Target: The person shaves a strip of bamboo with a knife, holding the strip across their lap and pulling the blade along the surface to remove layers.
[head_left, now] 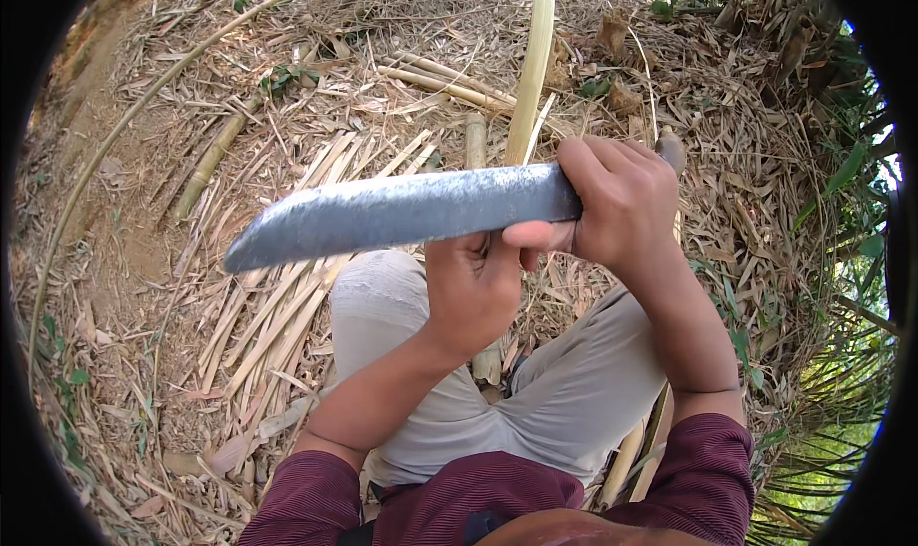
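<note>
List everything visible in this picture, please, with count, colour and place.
Machete: one, grey, across the centre
Upright bamboo strip: one, pale yellow, beyond the machete
Split strips: many, pale tan, left of centre
Bamboo poles: at least two, greenish-tan, upper left and centre
Dry leaves: very many, brown, all around
Leafy plants: several, green, right edge
Trousers: one pair, pale grey, lower centre
Sleeves: two, maroon, lower edge
Left hand: one, bare, partly behind machete
Right hand: one, bare, gripping the machete

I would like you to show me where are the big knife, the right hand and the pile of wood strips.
Big knife (406, 210): head view, middle of the blade.
Right hand (620, 194): head view, back of the hand.
Pile of wood strips (274, 318): head view, its part below the blade.
</note>
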Action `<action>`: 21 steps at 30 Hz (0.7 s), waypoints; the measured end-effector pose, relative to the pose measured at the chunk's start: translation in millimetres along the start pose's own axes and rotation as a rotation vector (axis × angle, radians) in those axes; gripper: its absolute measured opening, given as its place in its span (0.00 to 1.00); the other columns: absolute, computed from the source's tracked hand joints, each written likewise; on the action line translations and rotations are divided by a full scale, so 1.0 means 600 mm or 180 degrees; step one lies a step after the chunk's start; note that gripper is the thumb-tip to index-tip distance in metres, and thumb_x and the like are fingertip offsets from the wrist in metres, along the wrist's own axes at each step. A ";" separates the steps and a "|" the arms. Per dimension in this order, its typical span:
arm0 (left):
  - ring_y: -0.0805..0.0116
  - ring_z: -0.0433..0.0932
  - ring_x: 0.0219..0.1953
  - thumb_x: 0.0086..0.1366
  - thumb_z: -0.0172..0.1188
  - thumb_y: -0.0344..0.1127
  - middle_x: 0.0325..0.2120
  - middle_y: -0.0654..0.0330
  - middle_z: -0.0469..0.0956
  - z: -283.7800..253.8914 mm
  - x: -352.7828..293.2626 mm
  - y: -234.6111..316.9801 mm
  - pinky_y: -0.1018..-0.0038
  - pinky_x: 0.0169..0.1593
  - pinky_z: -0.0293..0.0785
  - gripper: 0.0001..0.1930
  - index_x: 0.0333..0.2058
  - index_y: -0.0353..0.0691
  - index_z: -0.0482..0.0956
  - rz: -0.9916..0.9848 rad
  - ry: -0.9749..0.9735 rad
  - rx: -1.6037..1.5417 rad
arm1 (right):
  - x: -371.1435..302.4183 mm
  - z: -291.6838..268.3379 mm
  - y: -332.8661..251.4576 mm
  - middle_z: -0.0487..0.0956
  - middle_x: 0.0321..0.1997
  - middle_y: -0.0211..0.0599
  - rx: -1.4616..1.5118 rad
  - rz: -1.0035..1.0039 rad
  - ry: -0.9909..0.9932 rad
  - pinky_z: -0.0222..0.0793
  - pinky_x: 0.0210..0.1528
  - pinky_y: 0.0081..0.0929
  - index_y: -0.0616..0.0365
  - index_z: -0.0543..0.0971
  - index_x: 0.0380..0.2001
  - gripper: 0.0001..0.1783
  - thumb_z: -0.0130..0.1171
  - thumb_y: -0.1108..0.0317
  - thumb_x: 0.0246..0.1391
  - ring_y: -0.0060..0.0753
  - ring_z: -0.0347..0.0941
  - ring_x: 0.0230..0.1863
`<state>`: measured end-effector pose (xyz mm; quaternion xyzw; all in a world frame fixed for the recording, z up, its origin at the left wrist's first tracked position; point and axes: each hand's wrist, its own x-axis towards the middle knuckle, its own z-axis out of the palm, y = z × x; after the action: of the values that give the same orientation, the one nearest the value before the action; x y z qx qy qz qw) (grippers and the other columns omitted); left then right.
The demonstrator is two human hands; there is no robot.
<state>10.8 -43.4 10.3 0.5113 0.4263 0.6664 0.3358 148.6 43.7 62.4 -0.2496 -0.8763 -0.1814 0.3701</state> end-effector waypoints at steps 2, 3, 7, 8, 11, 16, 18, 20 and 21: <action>0.83 0.66 0.18 0.74 0.51 0.36 0.18 0.67 0.73 -0.001 0.005 0.003 0.82 0.23 0.59 0.12 0.34 0.34 0.77 -0.0253 -0.0011 0.0336 | -0.008 0.011 0.011 0.68 0.15 0.35 -0.0094 0.0214 -0.0096 0.63 0.19 0.33 0.56 0.68 0.18 0.42 0.55 0.21 0.41 0.39 0.69 0.15; 0.83 0.66 0.19 0.74 0.51 0.37 0.18 0.67 0.73 -0.001 0.005 0.004 0.82 0.23 0.59 0.13 0.35 0.34 0.77 -0.0277 0.0023 0.0308 | -0.010 0.014 0.016 0.68 0.15 0.35 -0.0064 0.0208 -0.0111 0.63 0.19 0.33 0.55 0.69 0.18 0.41 0.54 0.21 0.41 0.39 0.69 0.15; 0.82 0.66 0.17 0.73 0.52 0.36 0.17 0.65 0.72 -0.004 0.005 -0.003 0.79 0.21 0.60 0.12 0.35 0.33 0.77 -0.0200 0.0120 0.0450 | -0.011 0.023 0.044 0.70 0.13 0.32 -0.0072 0.0008 -0.0027 0.63 0.16 0.31 0.53 0.69 0.16 0.40 0.57 0.22 0.40 0.36 0.70 0.14; 0.82 0.67 0.16 0.73 0.52 0.35 0.16 0.65 0.73 -0.006 0.007 -0.005 0.77 0.21 0.61 0.11 0.35 0.33 0.77 -0.0138 0.0137 0.0550 | -0.010 0.027 0.054 0.70 0.12 0.31 -0.0103 -0.0087 0.0031 0.64 0.15 0.30 0.52 0.70 0.14 0.39 0.59 0.23 0.39 0.34 0.71 0.13; 0.79 0.68 0.18 0.72 0.53 0.34 0.16 0.63 0.73 0.000 0.022 -0.012 0.75 0.24 0.66 0.09 0.39 0.34 0.78 -0.0255 0.0255 0.0357 | -0.021 0.048 0.079 0.71 0.13 0.31 -0.0101 0.0159 -0.0056 0.64 0.16 0.31 0.52 0.70 0.15 0.38 0.59 0.23 0.40 0.35 0.72 0.14; 0.83 0.63 0.17 0.73 0.52 0.36 0.14 0.69 0.68 -0.015 -0.024 -0.025 0.81 0.22 0.56 0.11 0.34 0.36 0.76 -0.0041 -0.0330 0.0800 | -0.020 0.048 0.195 0.65 0.12 0.27 -0.0024 0.1835 -0.0167 0.58 0.16 0.30 0.52 0.64 0.16 0.39 0.48 0.25 0.53 0.30 0.62 0.12; 0.85 0.59 0.15 0.74 0.49 0.39 0.14 0.69 0.67 -0.030 -0.025 -0.014 0.84 0.20 0.52 0.13 0.32 0.38 0.75 -0.0084 -0.0336 0.0559 | -0.037 0.013 0.251 0.62 0.11 0.22 0.1002 0.3739 0.0134 0.56 0.15 0.26 0.50 0.63 0.15 0.38 0.44 0.26 0.57 0.23 0.60 0.12; 0.85 0.60 0.15 0.75 0.47 0.39 0.14 0.68 0.69 -0.042 0.022 0.003 0.84 0.19 0.52 0.13 0.34 0.39 0.75 -0.0301 -0.0243 -0.0020 | -0.053 0.003 0.243 0.62 0.11 0.20 0.2342 0.4095 0.1429 0.56 0.15 0.24 0.50 0.66 0.16 0.38 0.39 0.26 0.60 0.18 0.62 0.12; 0.85 0.60 0.14 0.75 0.46 0.38 0.14 0.67 0.70 -0.044 0.045 0.006 0.85 0.19 0.52 0.13 0.35 0.39 0.75 -0.0393 -0.0160 -0.0329 | -0.048 0.014 0.196 0.57 0.11 0.18 0.2908 0.4322 0.1402 0.55 0.16 0.24 0.49 0.64 0.17 0.36 0.38 0.28 0.62 0.19 0.57 0.12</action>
<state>-21.8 -26.8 21.1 0.4826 0.4135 0.6524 0.4129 228.9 134.4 51.1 -0.5066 -0.4313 0.4076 0.6255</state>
